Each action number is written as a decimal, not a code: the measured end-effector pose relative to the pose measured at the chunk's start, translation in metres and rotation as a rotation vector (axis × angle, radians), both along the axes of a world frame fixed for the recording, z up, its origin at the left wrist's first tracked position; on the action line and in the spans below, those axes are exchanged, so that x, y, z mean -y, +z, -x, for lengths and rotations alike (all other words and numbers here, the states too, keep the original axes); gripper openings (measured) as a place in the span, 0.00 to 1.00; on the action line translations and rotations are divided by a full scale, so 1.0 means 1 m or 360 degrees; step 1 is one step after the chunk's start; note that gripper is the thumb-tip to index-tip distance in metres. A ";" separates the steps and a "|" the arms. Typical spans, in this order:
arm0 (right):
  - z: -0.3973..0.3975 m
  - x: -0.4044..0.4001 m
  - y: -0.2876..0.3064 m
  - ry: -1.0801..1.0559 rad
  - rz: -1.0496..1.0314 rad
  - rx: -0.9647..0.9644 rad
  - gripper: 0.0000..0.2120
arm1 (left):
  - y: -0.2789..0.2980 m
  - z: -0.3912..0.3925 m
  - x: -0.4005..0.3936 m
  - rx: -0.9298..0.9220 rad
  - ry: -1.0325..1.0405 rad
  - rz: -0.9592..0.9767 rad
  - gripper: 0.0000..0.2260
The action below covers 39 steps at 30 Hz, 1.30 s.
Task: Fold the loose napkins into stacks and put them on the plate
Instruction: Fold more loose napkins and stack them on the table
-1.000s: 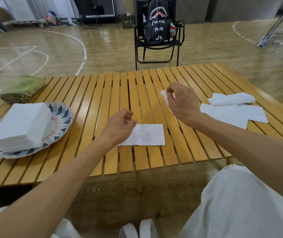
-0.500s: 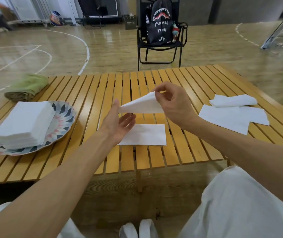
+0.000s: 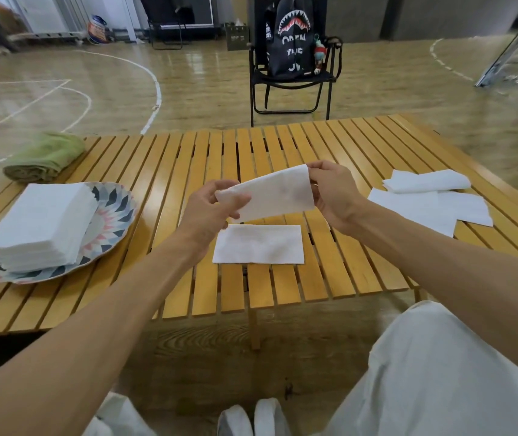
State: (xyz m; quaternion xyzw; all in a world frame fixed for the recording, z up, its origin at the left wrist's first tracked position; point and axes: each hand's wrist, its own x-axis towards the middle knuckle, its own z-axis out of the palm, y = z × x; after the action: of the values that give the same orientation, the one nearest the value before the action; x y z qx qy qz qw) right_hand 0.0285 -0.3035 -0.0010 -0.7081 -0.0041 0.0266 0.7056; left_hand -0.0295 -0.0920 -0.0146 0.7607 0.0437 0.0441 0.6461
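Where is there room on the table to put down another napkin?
Bare slats lie between the plate and the folded napkin, and along the far edge. The right side is crowded with loose napkins.

Both hands' fingers (image 3: 220, 191) pinching, raised

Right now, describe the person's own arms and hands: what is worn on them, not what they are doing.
Both forearms are bare from the frame edge to the wrist: no sleeves, watch or bracelet show. The left hand wears no glove. The right hand is also ungloved; a thin band seems to sit on one finger, too small to be sure. Light, off-white clothing covers the lap below.
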 end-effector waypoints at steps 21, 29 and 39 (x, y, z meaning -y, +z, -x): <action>0.005 0.017 0.005 0.0279 0.1304 0.0908 0.06 | 0.007 -0.002 -0.013 0.0342 0.0089 -0.0658 0.04; 0.018 0.021 0.002 0.0455 0.1363 0.0804 0.06 | 0.000 0.008 -0.028 0.0312 -0.0012 -0.0747 0.06; 0.050 0.034 -0.016 0.0826 0.1890 0.0847 0.13 | -0.020 0.037 -0.039 0.0232 -0.0305 -0.1085 0.06</action>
State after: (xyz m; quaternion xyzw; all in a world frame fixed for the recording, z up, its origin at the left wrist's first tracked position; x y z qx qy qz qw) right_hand -0.0219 -0.3376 -0.0169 -0.9324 -0.3305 0.0178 0.1452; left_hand -0.0660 -0.0528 -0.0342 0.9279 -0.0913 0.0495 0.3580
